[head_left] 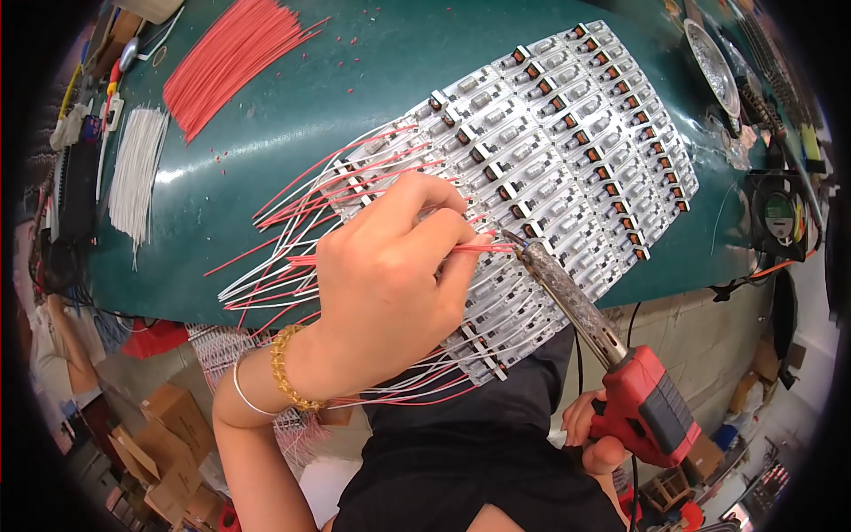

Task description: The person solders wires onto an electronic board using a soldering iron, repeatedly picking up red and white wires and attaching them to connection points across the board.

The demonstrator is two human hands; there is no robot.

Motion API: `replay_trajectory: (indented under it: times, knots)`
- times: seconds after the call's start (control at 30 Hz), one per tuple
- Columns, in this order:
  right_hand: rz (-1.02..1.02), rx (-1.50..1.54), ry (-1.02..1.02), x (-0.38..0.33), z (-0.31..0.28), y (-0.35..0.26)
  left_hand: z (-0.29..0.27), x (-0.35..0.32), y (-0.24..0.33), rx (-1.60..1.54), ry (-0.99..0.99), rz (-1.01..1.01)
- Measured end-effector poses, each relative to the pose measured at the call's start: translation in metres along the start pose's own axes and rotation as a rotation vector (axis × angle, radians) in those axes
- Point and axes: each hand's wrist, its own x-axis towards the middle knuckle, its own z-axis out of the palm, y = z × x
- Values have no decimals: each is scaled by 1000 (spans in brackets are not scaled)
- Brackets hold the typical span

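Pinching red wires: left fingers | right fingers gripping soldering iron | green fan label: illegible

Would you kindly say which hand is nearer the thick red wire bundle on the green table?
Left. The left hand is below and right of the bundle; the right hand, gripping a red-handled soldering iron, is farther that way.

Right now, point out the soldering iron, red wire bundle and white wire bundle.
Soldering iron (pixel 610 348): head view, on the metal barrel beside the handle.
Red wire bundle (pixel 232 64): head view, middle of the strands.
White wire bundle (pixel 137 171): head view, midway along the strands.
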Motion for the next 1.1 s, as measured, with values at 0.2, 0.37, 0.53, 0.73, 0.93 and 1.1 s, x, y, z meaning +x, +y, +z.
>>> replay_trajectory:
  times: [0.2,0.37,0.53,0.73,0.93,1.1]
  knots:
    - [28,-8,2,2,7,-7,6,-3,0,68,27,11]
    - [-35,-1,25,-6,3,-3,8,0,1,65,18,39]
    - [-63,-17,-4,2,9,-8,4,-2,1,85,27,29]
    - [-45,-24,-41,4,11,-8,6,-2,1,76,30,42]
    - [-53,-11,-31,-9,-4,-1,7,-2,1,73,41,56]
    - [-31,-21,-21,2,7,-10,6,-3,2,83,47,36]
